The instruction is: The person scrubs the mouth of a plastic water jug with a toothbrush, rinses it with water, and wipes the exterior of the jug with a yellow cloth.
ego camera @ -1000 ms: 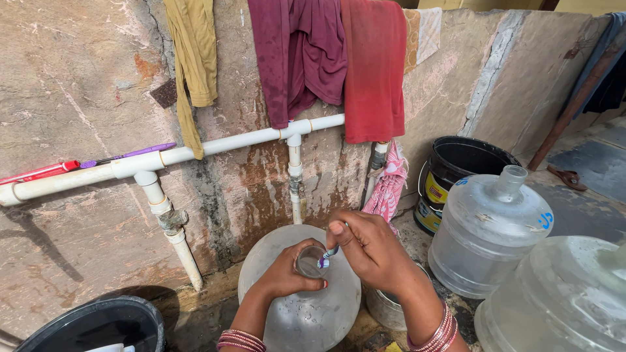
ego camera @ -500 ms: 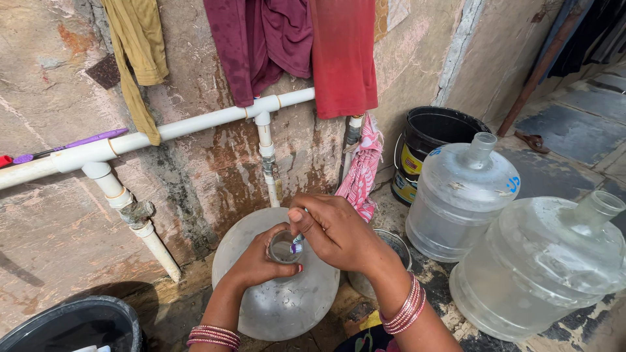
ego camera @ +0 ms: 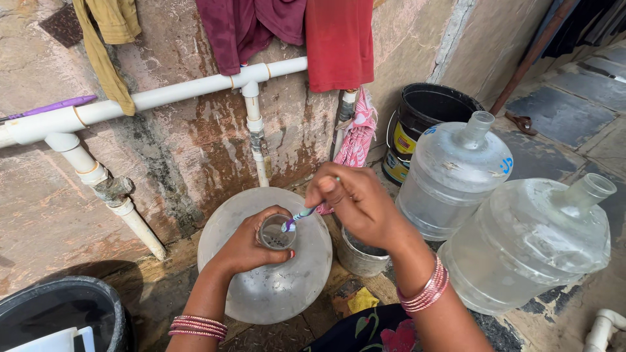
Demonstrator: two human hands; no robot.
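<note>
A large clear water jug (ego camera: 274,287) stands upright below me, seen from above. My left hand (ego camera: 244,248) wraps around its open neck (ego camera: 275,233). My right hand (ego camera: 355,202) holds a toothbrush (ego camera: 301,215) by the handle, and the bristle end rests at the rim of the neck. Bangles circle both my wrists. A small white tap pipe (ego camera: 255,133) comes down the stained wall just behind the jug.
Two more clear water jugs (ego camera: 450,176) (ego camera: 531,241) stand to the right, with a black bucket (ego camera: 427,114) behind them. A small metal pot (ego camera: 358,254) sits beside the held jug. A black tub (ego camera: 59,313) is at lower left. Cloths (ego camera: 339,42) hang over a white pipe (ego camera: 176,94).
The view has tilted down and closer. My right hand has kept the toothbrush at the jug's neck, shifting slightly; my left hand stays on the neck.
</note>
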